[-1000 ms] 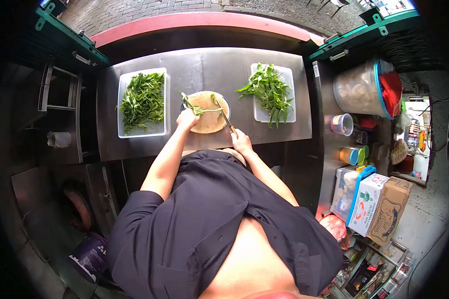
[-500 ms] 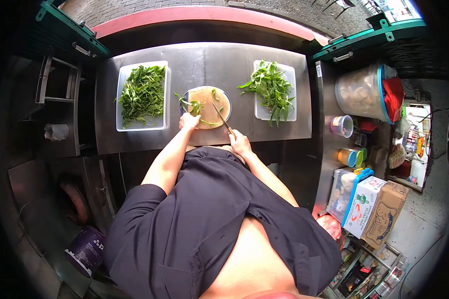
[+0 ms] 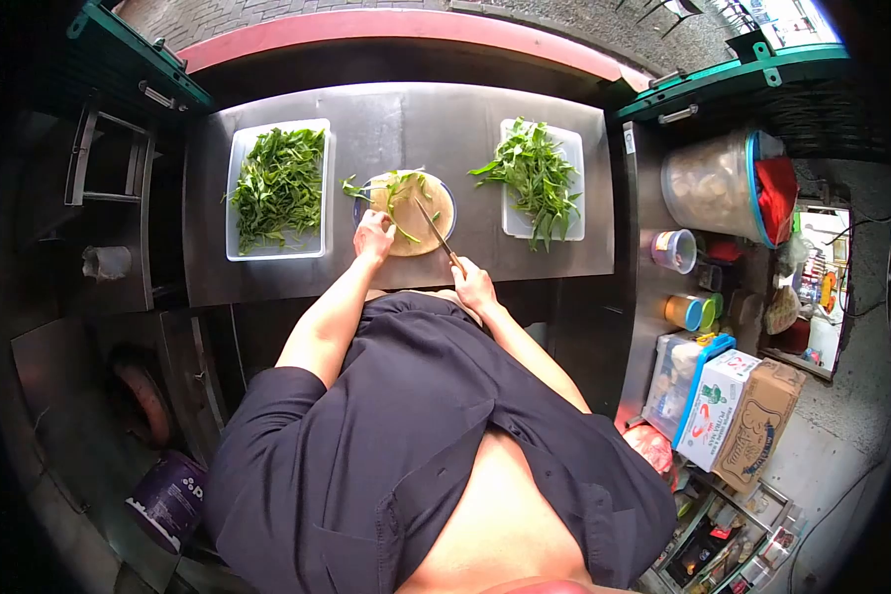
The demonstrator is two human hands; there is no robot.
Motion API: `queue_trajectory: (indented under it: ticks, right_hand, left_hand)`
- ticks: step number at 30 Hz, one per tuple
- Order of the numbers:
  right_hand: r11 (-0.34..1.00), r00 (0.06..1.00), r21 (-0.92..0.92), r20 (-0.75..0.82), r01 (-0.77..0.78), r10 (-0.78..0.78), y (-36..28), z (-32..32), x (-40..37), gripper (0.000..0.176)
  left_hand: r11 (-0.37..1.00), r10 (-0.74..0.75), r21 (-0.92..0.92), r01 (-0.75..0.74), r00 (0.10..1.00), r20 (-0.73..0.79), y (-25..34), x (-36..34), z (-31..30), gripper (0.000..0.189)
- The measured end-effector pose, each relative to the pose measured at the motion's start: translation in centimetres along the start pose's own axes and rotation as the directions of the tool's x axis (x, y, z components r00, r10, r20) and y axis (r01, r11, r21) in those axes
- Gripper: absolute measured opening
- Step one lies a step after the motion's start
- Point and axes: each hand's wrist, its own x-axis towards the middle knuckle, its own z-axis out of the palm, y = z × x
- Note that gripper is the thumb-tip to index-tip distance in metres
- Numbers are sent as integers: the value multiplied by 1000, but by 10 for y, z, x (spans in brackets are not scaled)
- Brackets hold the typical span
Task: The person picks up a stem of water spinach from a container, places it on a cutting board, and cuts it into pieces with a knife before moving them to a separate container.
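A round wooden cutting board point(image 3: 428, 226) with a dark blue rim lies on the metal table, with leafy green stems point(image 3: 402, 186) across its far left part. At the board's left edge is my left hand point(image 3: 372, 238), fingers curled at the stems; the exact grip is partly hidden. My right hand point(image 3: 476, 288) is closed round the handle of a knife point(image 3: 436, 229), whose blade slants over the board toward the far left. A white plastic tray point(image 3: 328, 188) full of cut greens point(image 3: 275, 188) stands to the left. On the right, longer greens point(image 3: 535, 176) fill another tray point(image 3: 573, 223) and hang over its edges.
The steel table point(image 3: 366, 109) reaches to a pink ledge point(image 3: 366, 28). Along the right side stand a large clear tub point(image 3: 708, 188), small jars point(image 3: 683, 312), a blue-lidded box point(image 3: 678, 381) and cardboard cartons point(image 3: 759, 426). A purple bucket point(image 3: 171, 495) is at lower left.
My left hand has shifted slightly left and away from me, and the greens have moved farther up the board. The knife stays nearly in place in my right hand.
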Motion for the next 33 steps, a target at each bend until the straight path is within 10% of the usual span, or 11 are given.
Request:
queue_trajectory:
  ticks: [6,33]
  right_hand:
    - [998,999,-55,41,26,-24,3,3,-2,29]
    - [970,989,-218,119,110,-85,3,-8,-2,27]
  left_hand:
    - [904,304,268,-334,941,148,3,-20,-10,58]
    - [725,260,473,-500,835,485,2,-21,-23,83]
